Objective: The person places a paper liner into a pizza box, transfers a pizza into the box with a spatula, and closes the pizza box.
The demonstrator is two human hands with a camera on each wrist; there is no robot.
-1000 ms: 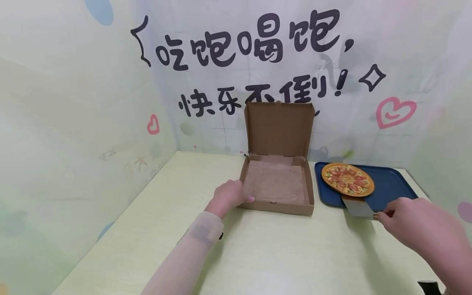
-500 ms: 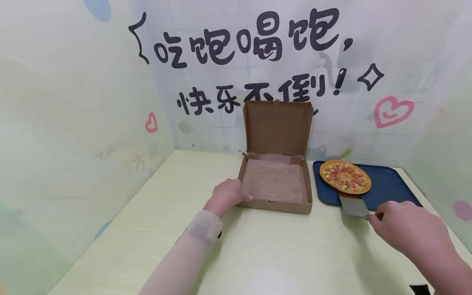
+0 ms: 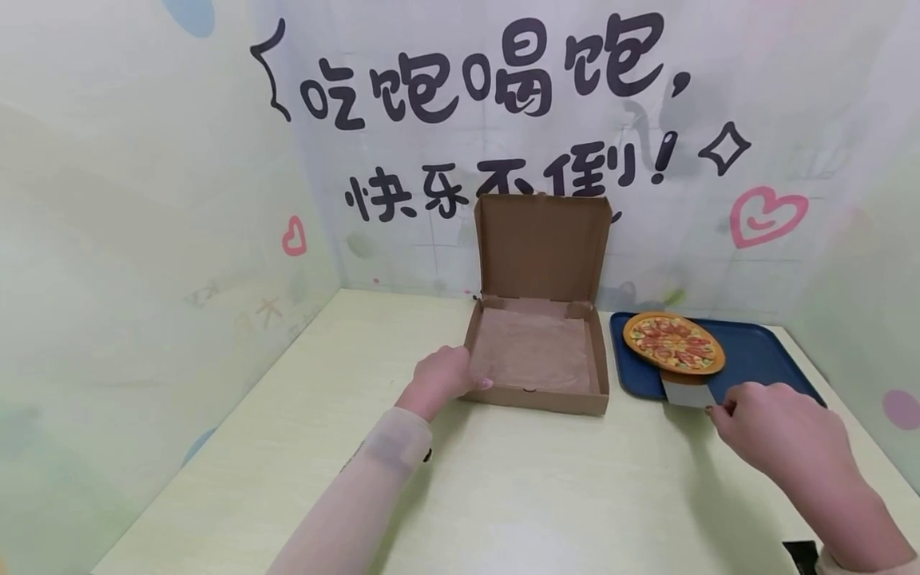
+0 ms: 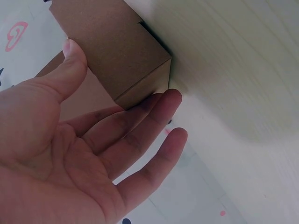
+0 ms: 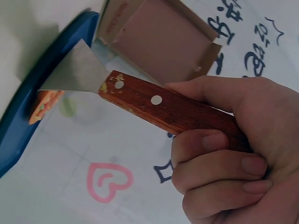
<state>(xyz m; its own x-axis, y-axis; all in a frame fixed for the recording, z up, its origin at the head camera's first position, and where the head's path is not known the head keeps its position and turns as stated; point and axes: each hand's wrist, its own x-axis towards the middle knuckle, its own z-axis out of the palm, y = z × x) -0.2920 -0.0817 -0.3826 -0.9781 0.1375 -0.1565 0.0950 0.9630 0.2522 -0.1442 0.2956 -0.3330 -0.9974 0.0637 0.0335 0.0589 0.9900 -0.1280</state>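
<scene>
While the left hand (image 3: pixel 441 372) pinches the box (image 3: pixel 535 401) by a corner, the right hand (image 3: pixel 783 427) grips the spatula (image 5: pixel 145 100), its blade (image 3: pixel 688 394) at the near edge of the pizza (image 3: pixel 674 343) on the blue tray (image 3: pixel 762 367)

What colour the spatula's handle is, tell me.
The spatula's handle is reddish brown with darker streaks; the right wrist view shows it best.

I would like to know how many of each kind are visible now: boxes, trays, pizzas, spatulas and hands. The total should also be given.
Open cardboard box: 1
Blue tray: 1
Pizza: 1
Wooden-handled spatula: 1
Hands: 2 (left hand and right hand)
Total: 6
</scene>
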